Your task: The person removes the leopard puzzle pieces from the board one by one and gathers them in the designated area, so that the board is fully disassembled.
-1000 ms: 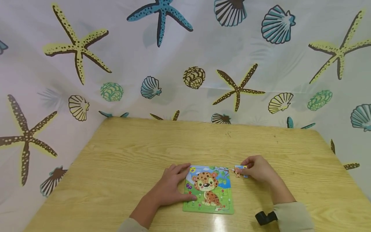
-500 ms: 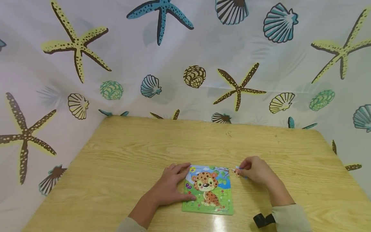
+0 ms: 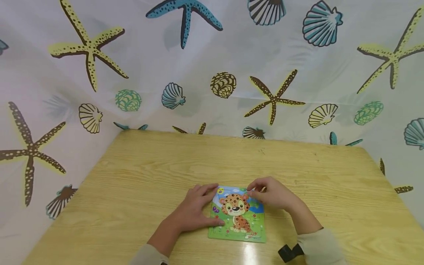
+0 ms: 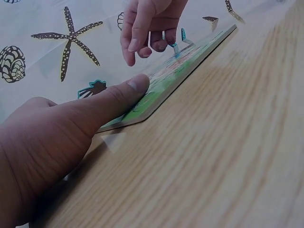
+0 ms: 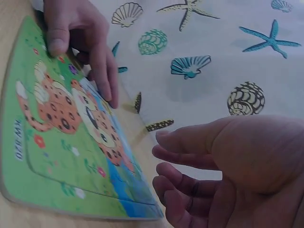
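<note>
A flat jigsaw puzzle [image 3: 236, 237] with a cartoon leopard cub lies on the wooden table. My left hand [image 3: 196, 211] steadies its left side, thumb resting on the picture and forefinger stretched to the top left corner. In the left wrist view, the left thumb [image 4: 118, 95] presses on the puzzle's green edge. My right hand [image 3: 273, 193] hovers over the top right corner, thumb and forefinger close together. Both wrist views show its fingers loosely bent, with nothing visible between the fingertips [image 5: 164, 136]. That hand hides part of the corner in the head view.
The wooden table [image 3: 159, 165] reaches back to a white cloth [image 3: 198, 66] printed with starfish and shells, which hangs behind and on both sides. A black strap piece [image 3: 289, 253] sits at the right sleeve [image 3: 319, 244].
My right hand has moved left from beside the puzzle to over its top right corner. The small puzzle piece it pinched earlier no longer shows. The left hand stays in place.
</note>
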### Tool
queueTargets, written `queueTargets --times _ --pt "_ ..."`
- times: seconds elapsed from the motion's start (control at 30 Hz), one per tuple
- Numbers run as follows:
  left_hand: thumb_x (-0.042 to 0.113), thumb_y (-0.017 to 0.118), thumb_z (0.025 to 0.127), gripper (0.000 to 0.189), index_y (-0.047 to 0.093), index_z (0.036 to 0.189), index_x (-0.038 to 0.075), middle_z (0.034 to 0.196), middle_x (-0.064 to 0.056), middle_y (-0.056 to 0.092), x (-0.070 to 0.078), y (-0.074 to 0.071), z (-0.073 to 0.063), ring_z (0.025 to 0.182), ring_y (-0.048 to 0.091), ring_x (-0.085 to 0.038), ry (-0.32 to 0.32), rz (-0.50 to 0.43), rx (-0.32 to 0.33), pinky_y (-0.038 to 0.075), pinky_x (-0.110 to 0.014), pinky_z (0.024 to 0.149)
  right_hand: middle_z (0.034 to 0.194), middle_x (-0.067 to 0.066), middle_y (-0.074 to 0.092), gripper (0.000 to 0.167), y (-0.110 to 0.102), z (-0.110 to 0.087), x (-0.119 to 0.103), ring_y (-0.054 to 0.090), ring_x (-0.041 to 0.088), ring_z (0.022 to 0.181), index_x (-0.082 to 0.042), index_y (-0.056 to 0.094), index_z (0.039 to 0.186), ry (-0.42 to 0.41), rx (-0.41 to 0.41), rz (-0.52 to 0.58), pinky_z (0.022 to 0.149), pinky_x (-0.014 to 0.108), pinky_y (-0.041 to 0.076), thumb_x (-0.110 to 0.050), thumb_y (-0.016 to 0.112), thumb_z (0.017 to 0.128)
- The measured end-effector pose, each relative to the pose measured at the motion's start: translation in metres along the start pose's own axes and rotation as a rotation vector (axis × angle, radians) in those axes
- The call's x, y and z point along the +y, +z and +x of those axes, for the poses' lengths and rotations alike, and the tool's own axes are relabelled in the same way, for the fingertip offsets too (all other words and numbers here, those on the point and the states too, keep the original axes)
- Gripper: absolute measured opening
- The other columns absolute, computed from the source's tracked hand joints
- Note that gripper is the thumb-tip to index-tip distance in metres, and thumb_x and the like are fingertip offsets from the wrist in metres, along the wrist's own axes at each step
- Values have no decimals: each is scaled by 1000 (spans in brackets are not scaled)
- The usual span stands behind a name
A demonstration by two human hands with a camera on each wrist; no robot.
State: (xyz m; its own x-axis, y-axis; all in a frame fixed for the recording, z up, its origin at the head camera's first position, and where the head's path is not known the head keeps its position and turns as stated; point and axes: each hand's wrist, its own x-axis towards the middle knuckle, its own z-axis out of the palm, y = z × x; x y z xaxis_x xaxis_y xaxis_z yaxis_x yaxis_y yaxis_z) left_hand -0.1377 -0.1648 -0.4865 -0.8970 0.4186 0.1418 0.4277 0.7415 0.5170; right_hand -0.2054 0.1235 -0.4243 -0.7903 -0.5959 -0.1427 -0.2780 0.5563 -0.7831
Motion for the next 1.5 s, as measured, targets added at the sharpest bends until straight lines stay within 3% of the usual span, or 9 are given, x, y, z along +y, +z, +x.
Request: queueTargets --times 0.1,0.33,0.43,0.7,1.0,1.13,1.37,1.5 --pt "77 69 73 110 36 154 9 161 1 35 0 -1 2 144 33 -26 -1 2 2 25 -54 117 84 5 64 22 12 8 -6 50 13 62 -6 71 114 -34 -20 -52 56 26 42 -20 63 99" --pt "75 70 74 109 37 154 9 161 0 35 0 -3 2 145 32 -30 2 -11 3 23 -57 117 78 -1 64 31 31 19 -11 54 8 61 -9 67 127 -121 -88 -119 58 25 47 -20 65 99" --pt "75 69 75 108 37 153 9 161 -1 36 0 -1 2 145 33 -32 7 -13 -2 23 -58 117 77 -2 62 33 37 20 -9 52 8 63 -10 66 129 -147 -72 -163 60 24 44 -21 65 98" --pt "72 71 75 106 39 153 9 159 -1 37 2 -1 1 139 38 -28 13 -11 -6 28 -57 113 98 8 46 34 48 15 -10 45 14 74 -18 65 131 -126 -11 -285 63 27 38 -28 64 98" --pt "69 74 76 104 40 152 7 158 -3 39 4 -3 1 139 38 -30 25 -15 12 28 -58 113 118 14 44 27 50 14 -16 51 13 75 -17 67 124 -114 42 -268 68 33 45 -21 67 97" --pt "68 75 76 104 41 152 7 157 -3 40 4 -2 1 137 40 -27 28 -29 26 29 -57 112 118 14 53 26 51 18 -14 56 15 83 -17 68 117 -84 82 -200 72 34 48 -19 73 92" --pt "69 74 75 104 41 152 8 157 -1 41 4 -1 0 131 42 -22 30 -17 33 32 -54 109 120 11 66 50 51 22 -11 60 14 73 -10 68 123 55 199 -57 70 33 51 -21 87 78" --pt "68 75 75 103 42 152 8 157 -1 41 4 -1 1 132 42 -23 33 -21 32 32 -55 109 117 9 66 43 49 20 -12 60 15 85 -12 72 114 66 206 -79 77 35 51 -24 88 77"
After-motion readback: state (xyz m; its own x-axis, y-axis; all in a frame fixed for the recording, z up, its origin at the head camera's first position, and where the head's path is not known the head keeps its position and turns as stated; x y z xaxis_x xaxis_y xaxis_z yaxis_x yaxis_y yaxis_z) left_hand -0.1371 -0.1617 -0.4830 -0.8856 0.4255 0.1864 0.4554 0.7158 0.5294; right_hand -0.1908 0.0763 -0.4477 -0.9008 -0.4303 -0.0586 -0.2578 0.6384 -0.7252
